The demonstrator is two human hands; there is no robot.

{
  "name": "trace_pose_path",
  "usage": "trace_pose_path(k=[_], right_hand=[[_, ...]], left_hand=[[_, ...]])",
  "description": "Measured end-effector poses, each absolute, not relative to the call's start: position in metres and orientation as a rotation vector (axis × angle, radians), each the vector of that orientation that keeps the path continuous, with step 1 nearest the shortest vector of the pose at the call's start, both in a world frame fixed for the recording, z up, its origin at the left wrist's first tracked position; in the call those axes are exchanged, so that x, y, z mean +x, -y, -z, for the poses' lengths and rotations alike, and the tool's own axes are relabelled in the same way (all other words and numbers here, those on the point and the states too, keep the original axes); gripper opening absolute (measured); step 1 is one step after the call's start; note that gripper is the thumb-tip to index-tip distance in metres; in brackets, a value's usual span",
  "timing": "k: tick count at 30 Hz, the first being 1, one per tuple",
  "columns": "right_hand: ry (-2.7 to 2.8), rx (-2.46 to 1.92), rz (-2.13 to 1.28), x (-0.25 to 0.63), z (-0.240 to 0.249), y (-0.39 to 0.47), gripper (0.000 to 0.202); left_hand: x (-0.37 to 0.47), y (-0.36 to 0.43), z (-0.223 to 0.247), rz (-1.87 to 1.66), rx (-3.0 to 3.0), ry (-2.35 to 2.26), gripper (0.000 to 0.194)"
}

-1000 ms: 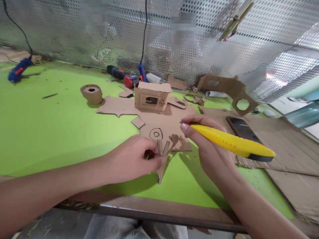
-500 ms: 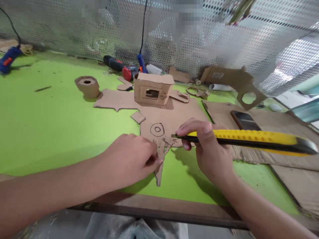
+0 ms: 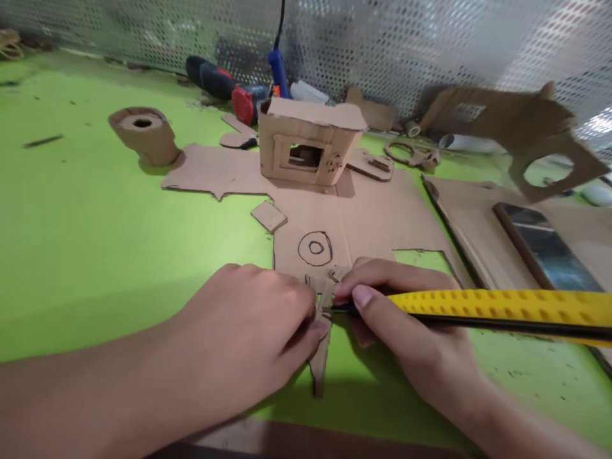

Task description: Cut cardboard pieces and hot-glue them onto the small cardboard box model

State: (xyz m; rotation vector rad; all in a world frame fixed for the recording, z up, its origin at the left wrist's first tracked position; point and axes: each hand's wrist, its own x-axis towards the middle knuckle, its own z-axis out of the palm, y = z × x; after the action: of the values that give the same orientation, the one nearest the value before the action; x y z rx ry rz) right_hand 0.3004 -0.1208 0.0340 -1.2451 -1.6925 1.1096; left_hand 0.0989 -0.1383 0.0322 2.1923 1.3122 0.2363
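Observation:
My left hand [image 3: 258, 325] pinches a narrow, pointed cardboard piece [image 3: 320, 366] against the green table, its fingertips partly hidden. My right hand [image 3: 406, 319] grips a yellow and black utility knife [image 3: 507, 309], whose dark tip touches the upper part of that piece. Just beyond both hands lies a flat cardboard sheet [image 3: 306, 213] with two drawn circles, one inside the other. On this sheet stands a small cardboard box [image 3: 296, 127] with a square window.
A cardboard cup shape [image 3: 146, 137] stands at the left. Behind are a power tool [image 3: 217, 86] and a blue tool [image 3: 278, 70] on a cord. At the right, a phone [image 3: 545, 245] rests on cardboard [image 3: 459, 217] near a cut-out piece [image 3: 492, 121].
The view has moved closer to the table. My right hand has brought the knife down and left onto the narrow piece, beside my left hand, which still holds it.

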Motion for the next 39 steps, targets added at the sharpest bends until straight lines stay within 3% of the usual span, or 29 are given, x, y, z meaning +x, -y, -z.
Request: trace_pose_path(k=[14, 22, 31, 39], right_hand=[[1.784, -1.156, -1.114, 0.300, -0.035, 0.120, 0.020], [1.869, -1.135, -0.995, 0.298, -0.036, 0.121, 0.019], [1.940, -1.173, -0.908, 0.303, -0.036, 0.125, 0.018], [2.027, -1.120, -0.739, 0.300, -0.039, 0.129, 0.021]], left_hand=[[0.100, 0.137, -0.033, -0.249, 2.187, -1.293, 0.035], [0.094, 0.149, -0.033, -0.359, 2.530, -1.203, 0.019], [0.101, 0.160, -0.036, -0.535, 2.611, -1.188, 0.031], [0.107, 0.157, -0.034, -0.386, 2.511, -1.188, 0.032]])
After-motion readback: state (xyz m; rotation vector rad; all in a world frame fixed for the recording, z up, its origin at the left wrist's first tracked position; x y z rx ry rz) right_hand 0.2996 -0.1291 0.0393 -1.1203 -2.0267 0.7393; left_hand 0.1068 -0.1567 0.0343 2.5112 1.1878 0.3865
